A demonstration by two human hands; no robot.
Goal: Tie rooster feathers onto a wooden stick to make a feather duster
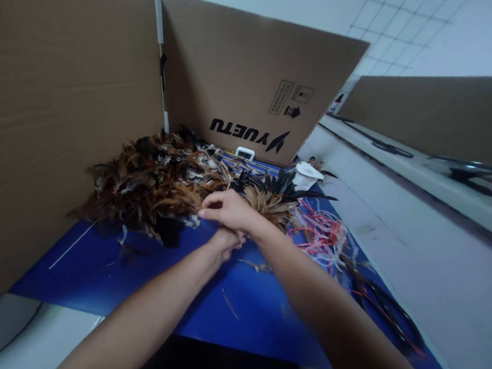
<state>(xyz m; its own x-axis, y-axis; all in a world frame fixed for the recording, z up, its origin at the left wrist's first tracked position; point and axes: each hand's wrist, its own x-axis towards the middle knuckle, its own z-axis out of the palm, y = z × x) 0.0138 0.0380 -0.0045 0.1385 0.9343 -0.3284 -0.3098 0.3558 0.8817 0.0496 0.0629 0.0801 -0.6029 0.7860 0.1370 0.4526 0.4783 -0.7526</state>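
My right hand (230,209) crosses over my left wrist, thumb and forefinger pinched together at the edge of a feather pile. Whatever is between those fingertips is too small to make out. Below it, my left hand (228,241) is closed with its fingers curled, mostly covered by the right hand; what it holds is hidden. To the left and beyond spreads a large heap of brown and black feathers (145,183). Just past my right wrist, a fanned bunch of tan and black feathers (268,200) lies close to both hands.
A blue tabletop (220,298) carries loose feathers. Tangled red and white strips (323,229) and black-handled scissors (384,304) lie right. A white spool (307,174) sits farther back. Cardboard panels (255,71) stand behind and left. Another cardboard sheet (435,115) is at far right.
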